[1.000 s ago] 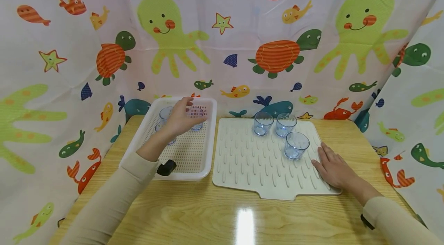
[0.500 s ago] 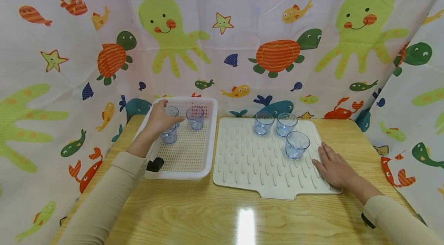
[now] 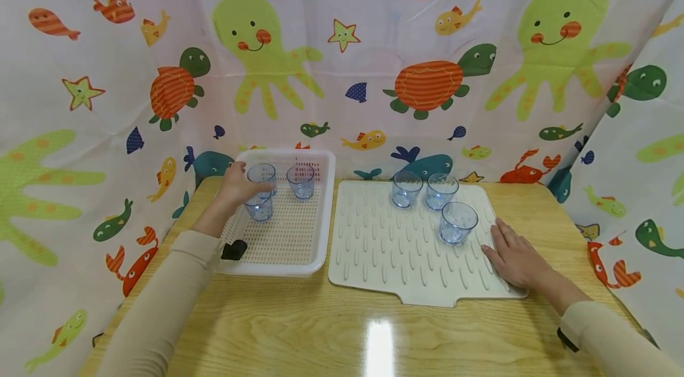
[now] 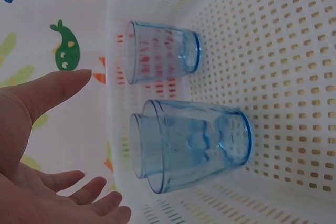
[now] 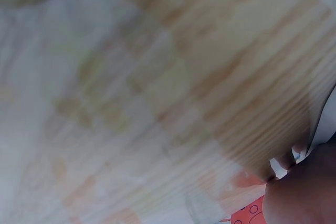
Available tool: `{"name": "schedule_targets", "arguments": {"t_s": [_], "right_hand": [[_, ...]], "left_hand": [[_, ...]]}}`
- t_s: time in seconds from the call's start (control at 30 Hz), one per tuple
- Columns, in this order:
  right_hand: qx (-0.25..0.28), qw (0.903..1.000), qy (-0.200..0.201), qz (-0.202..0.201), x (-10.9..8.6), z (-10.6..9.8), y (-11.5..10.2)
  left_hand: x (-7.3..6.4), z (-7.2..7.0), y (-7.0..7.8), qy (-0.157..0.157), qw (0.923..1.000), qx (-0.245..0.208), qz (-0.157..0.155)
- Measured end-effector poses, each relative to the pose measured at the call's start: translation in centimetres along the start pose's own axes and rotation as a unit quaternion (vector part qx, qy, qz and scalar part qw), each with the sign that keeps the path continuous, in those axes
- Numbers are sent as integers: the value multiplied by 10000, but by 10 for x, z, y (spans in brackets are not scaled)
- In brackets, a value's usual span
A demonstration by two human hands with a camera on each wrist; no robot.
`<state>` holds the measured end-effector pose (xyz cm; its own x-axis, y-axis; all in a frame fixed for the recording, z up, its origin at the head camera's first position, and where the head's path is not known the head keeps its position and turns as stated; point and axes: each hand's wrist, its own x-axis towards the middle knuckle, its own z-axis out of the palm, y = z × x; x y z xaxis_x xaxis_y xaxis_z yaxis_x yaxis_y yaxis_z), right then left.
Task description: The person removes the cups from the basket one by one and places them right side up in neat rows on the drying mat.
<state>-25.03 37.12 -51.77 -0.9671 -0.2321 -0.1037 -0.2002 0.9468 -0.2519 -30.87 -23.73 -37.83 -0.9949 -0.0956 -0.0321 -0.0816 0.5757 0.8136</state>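
Note:
My left hand [image 3: 238, 187] hovers over the left side of a white perforated plastic basket [image 3: 322, 234], thumb and fingers spread apart. Beside it are a back-left blue-tinted glass [image 3: 265, 174] and a front-left glass [image 3: 260, 209], which overlap in the left wrist view. There, a gap shows between the fingers and the front glass [image 4: 210, 145]. A third glass [image 3: 301, 183] stands upright to the right in the basket. My right hand [image 3: 515, 255] lies on the right edge of a pale draining board [image 3: 374, 246], holding nothing.
Three more glasses stand upright on the board: a left one [image 3: 405, 190], a middle one [image 3: 441, 192] and a nearer one [image 3: 456, 224]. The wooden table [image 3: 299, 329] extends in front. A sea-animal curtain [image 3: 331, 110] hangs behind and at both sides.
My left hand has moved leftward from above the middle of the basket to beside the two left glasses, uncovering the right one. The right hand has stayed on the board's edge.

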Motion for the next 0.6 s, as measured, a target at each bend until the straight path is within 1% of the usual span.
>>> {"name": "schedule_targets", "arguments": {"t_s": [0.2, 0.3, 0.43, 0.53, 0.6], "right_hand": [[-35, 10000, 27, -29, 0, 1, 1], [-34, 10000, 30, -48, 0, 1, 1], [-30, 10000, 26, -53, 0, 1, 1], [-24, 10000, 28, -54, 0, 1, 1], [-12, 10000, 31, -62, -1, 1, 0]], "left_hand": [[2, -1, -11, -171, 9989, -64, -431], [2, -1, -15, -223, 9979, -110, -592], [3, -1, -17, -277, 9975, -66, -644], [4, -2, -18, -445, 9964, -36, -717], [5, -3, -19, -585, 9949, 8, -826]]}}
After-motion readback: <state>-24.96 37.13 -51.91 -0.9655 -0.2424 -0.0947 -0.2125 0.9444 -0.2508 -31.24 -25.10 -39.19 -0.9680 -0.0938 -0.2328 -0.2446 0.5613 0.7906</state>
